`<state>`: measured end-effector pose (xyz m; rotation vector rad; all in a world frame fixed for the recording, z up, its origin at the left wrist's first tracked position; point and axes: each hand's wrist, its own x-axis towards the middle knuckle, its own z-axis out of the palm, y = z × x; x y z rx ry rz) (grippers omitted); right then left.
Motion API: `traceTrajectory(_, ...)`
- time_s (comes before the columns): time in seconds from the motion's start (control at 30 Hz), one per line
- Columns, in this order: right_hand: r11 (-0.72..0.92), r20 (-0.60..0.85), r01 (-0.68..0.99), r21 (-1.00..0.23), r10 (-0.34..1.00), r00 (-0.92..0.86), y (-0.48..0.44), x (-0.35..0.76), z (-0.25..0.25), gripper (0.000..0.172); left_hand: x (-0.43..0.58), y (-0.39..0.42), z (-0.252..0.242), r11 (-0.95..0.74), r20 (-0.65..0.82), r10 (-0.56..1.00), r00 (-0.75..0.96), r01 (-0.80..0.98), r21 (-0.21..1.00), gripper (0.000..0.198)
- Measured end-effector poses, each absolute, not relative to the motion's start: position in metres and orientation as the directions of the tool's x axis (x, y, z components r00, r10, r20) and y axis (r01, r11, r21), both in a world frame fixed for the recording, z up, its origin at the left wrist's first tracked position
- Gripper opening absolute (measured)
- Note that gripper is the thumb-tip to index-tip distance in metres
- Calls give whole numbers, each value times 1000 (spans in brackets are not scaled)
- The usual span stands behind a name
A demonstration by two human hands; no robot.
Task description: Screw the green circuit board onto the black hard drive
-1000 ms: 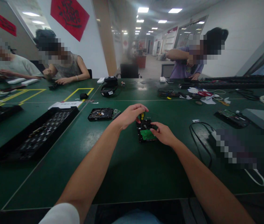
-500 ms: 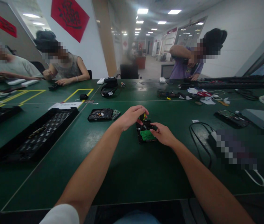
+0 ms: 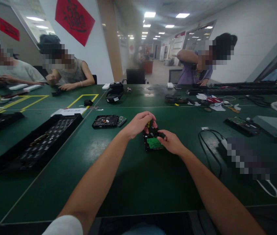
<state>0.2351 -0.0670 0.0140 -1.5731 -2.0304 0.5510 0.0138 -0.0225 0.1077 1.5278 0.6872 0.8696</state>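
Black rectangular hard drive [image 3: 153, 143] lies right there in front of you, flat on the smooth dark green tabletop [image 3: 133, 189], its bright green panel nearest you. And your left hand [image 3: 142, 123] is arched over the far-left part of it, fingers curled closed around a yellow-and-black tool handle [image 3: 149, 124], most of it hidden behind them. Over on the near right, your right hand [image 3: 171, 142] has bent thumb and forefinger touching the drive's side; whether they pinch it, you can't tell from here.

Now the writing: up on the white pillar, a red paper diamond [image 3: 75, 20] carries bold black brush characters, too blurred to read. Down left, a white paper sheet [image 3: 68, 111] shows dark print, too small to make out, just behind a long black tray [image 3: 49, 151] with pale squares in rows. A white label sits on the rounded black case [image 3: 114, 93] farther back. Between tray and left hand: a second black drive [image 3: 105, 121], a small green circuit board [image 3: 122, 121] just beside it.
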Motion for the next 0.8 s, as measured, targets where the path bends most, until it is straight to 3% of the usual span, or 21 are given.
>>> traceTrajectory(0.13,224,122,754,-618,974,-189,-67,235,15,42,7,-19,109,-190,177,836,519,-27,981,19)
traceTrajectory(0.37,186,77,744,-642,981,-178,-69,236,16,45,-2,-12,108,-69,71,820,567,-25,997,23)
traceTrajectory(0.8,175,66,753,-634,983,-173,-70,235,17,45,-1,-17,110,-92,109,824,556,-59,994,20)
